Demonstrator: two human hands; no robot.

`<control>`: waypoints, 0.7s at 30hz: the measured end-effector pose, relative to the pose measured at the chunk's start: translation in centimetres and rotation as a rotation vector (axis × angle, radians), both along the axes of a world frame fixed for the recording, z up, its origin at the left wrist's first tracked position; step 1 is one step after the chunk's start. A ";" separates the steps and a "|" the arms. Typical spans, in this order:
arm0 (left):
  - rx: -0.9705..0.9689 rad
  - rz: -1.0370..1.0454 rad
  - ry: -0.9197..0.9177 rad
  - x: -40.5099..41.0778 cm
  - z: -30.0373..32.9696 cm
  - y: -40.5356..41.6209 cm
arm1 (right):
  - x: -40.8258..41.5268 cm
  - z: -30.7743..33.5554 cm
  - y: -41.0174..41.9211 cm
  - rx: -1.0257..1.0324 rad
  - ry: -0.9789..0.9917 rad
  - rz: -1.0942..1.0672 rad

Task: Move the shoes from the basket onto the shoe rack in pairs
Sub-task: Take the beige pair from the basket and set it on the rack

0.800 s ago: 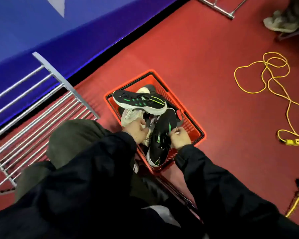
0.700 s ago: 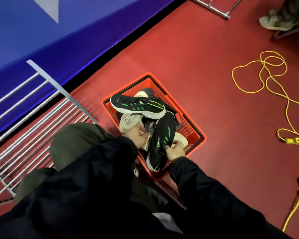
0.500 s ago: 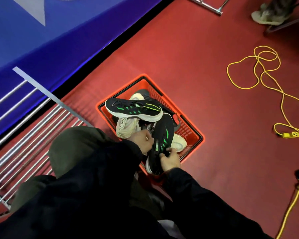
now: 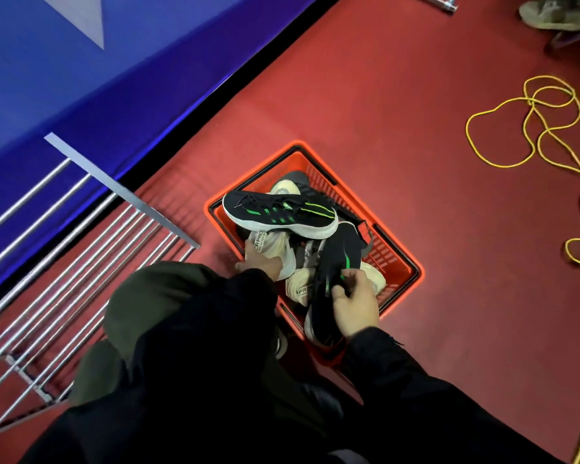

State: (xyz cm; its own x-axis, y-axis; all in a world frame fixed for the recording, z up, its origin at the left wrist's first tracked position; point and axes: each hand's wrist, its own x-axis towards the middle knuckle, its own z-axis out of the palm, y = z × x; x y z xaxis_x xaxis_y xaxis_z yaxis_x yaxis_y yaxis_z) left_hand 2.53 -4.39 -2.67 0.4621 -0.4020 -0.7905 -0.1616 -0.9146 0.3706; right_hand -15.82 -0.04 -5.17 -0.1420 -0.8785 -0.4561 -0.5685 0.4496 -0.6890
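Observation:
An orange basket [image 4: 395, 249] sits on the red floor in front of me, piled with shoes. One black shoe with green stripes [image 4: 278, 212] lies across the top of the pile. Its match, a second black shoe [image 4: 335, 262], stands on end at the basket's near side, and my right hand [image 4: 355, 303] grips it at the middle. My left hand [image 4: 262, 262] rests on a cream shoe [image 4: 275, 249] at the basket's left; whether it grips that shoe is hidden. Another cream shoe [image 4: 298, 286] lies between my hands. The metal shoe rack [image 4: 81, 236] stands to the left.
A blue wall panel [image 4: 114, 61] runs behind the rack. A coiled yellow cable [image 4: 546, 128] with a plug lies on the floor at the right. Another person's shoe [image 4: 549, 15] shows at the top right corner. My knee [image 4: 154, 303] is beside the basket.
My right hand slid down the upright black shoe and closed around its middle. My left hand shifted left onto the cream shoe. The view moved closer to the basket.

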 end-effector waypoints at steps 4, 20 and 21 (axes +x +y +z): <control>-0.003 0.082 -0.006 1.1 -1.0 -0.5 | 0.7 -0.2 -0.8 0.018 -0.017 0.061; -0.205 0.383 0.071 1.2 2.2 0.1 | 0.7 -1.2 1.9 0.140 0.131 0.200; -0.197 0.369 0.082 1.5 2.5 0.7 | 1.0 -1.3 2.0 0.146 0.117 0.191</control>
State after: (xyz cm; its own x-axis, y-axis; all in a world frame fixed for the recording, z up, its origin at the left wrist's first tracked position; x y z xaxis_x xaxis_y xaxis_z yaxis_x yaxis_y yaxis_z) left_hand 4.02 -3.70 -0.15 0.5421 -0.3682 -0.7554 0.2010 -0.8160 0.5420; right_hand -14.85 1.93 -6.50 -0.0395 -0.8205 -0.5703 -0.7247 0.4165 -0.5489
